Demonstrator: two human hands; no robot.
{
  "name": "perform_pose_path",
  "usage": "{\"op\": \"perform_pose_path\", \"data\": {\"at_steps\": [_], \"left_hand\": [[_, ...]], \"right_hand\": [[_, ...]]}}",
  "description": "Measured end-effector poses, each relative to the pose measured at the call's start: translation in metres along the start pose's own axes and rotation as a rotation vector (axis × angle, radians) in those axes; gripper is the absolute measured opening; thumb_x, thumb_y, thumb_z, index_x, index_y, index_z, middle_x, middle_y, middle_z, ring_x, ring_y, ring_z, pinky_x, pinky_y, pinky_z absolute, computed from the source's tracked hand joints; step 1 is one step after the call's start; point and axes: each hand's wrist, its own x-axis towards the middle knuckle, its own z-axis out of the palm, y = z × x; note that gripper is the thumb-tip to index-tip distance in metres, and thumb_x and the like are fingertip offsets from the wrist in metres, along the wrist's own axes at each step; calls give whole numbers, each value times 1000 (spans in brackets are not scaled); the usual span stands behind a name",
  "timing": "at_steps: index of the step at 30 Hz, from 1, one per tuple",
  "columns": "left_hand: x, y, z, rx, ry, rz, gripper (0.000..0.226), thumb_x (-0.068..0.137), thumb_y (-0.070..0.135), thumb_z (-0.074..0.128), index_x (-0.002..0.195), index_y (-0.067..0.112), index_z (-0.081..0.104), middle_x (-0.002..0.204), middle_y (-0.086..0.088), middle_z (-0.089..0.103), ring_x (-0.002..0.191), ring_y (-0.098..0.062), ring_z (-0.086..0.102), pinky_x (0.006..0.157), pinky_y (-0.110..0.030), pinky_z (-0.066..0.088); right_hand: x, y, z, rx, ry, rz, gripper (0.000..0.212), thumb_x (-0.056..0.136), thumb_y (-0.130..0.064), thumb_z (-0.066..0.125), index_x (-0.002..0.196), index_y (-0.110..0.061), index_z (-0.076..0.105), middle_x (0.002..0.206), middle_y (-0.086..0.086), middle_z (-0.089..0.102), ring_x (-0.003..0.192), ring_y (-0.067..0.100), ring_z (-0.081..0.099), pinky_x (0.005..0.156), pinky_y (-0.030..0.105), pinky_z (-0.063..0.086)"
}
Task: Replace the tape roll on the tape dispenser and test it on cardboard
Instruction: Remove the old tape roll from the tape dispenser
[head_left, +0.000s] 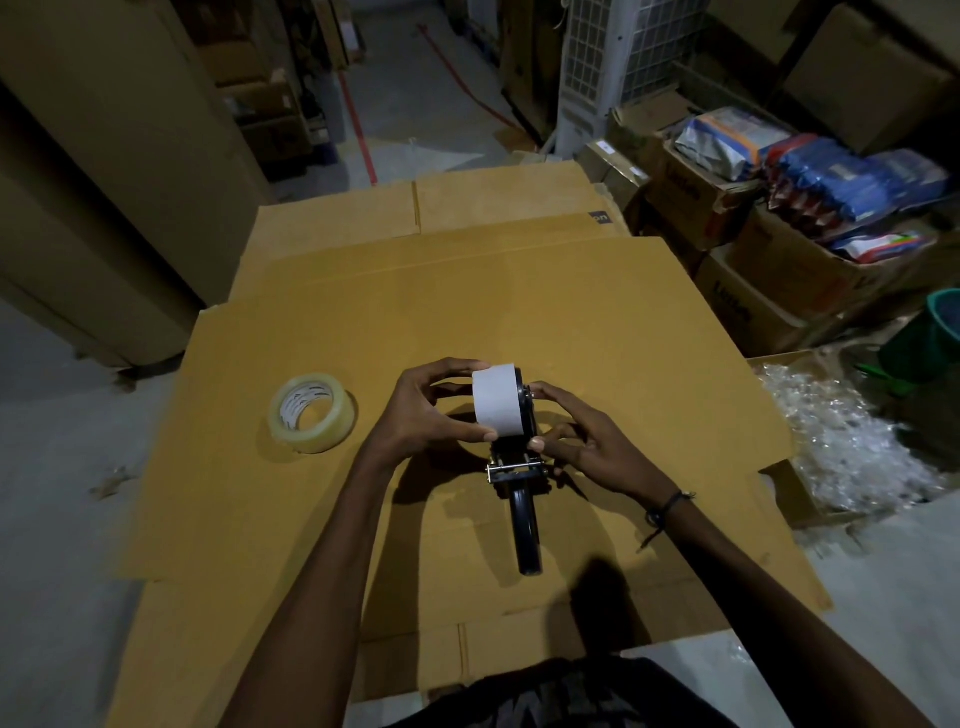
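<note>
- Left hand (426, 410) grips the white roll (497, 401) on the tape dispenser (519, 467), thumb on the near edge, fingers curled over the far edge; looks like it is either seating the roll on the hub or pulling it off, can't tell which.
- Right hand (587, 441) pinches the dispenser's side plate and frame from the right, fingers narrow; probably steadying the tool so the roll can slide sideways along the hub.
- Dispenser is hard black plastic or metal with a small shiny metal bar across the mouth; its rounded handle (525, 535) points near, toward the person, end resting on the cardboard.
- White roll is matte, wide, cylindrical, no visible gloss; may be a bare core or an opaque tape, unclear.
- Clear tape roll (312, 413) lies flat on the cardboard sheet (597, 322), left of the hands and apart from them; glossy, translucent, white inner core with print. Parked within reach, likely for the swap.
- Cardboard is flat, brown, corrugated, several sheets overlapping on a grey floor; serves as work surface and test piece.
- Far right: boxes of packaged goods (810, 176), bubble wrap (852, 441), green bucket (943, 332).
</note>
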Motion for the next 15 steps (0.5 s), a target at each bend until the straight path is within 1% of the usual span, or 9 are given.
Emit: {"op": "perform_pose_path", "data": {"at_steps": [3, 6, 10, 11, 13, 15], "left_hand": [[0, 0, -1, -1, -3, -10, 78, 54, 4, 104, 124, 22, 75, 131, 6, 73, 125, -14, 68, 100, -39, 60], [0, -3, -2, -4, -3, -19, 79, 54, 3, 104, 125, 20, 75, 133, 4, 73, 126, -15, 68, 100, -42, 61], [0, -5, -4, 8, 2, -8, 80, 54, 4, 104, 126, 20, 75, 133, 2, 73, 129, -16, 66, 105, -43, 58], [-1, -5, -4, 6, 2, -10, 80, 54, 4, 104, 127, 19, 75, 134, 2, 73, 129, -16, 66, 105, -43, 58], [-1, -5, -5, 3, 0, -17, 80, 54, 3, 103, 127, 18, 75, 134, 3, 73, 129, -15, 66, 105, -43, 58], [-2, -5, -6, 2, -2, -22, 80, 55, 4, 104, 128, 19, 75, 134, 4, 73, 129, -15, 66, 104, -43, 59]], "right_hand": [[1, 1, 0, 13, 1, 12, 70, 97, -18, 77, 157, -35, 45, 158, -19, 46, 100, 23, 76, 79, 29, 62], [1, 0, -1, 9, 8, 15, 70, 97, -17, 77, 156, -37, 46, 158, -18, 47, 100, 23, 76, 78, 31, 63], [-1, -4, 0, 17, 9, 9, 67, 98, -14, 76, 150, -43, 46, 158, -12, 48, 99, 28, 75, 82, 42, 66], [-1, -4, 0, 12, 7, 6, 67, 98, -15, 76, 151, -43, 46, 158, -12, 48, 99, 27, 75, 81, 41, 66], [0, -3, -1, 6, 6, 2, 68, 98, -15, 76, 153, -41, 46, 159, -11, 48, 95, 20, 76, 79, 36, 65], [0, -1, -1, -7, 8, -8, 68, 98, -15, 76, 155, -37, 46, 159, -9, 49, 92, 13, 75, 81, 32, 63]]}}
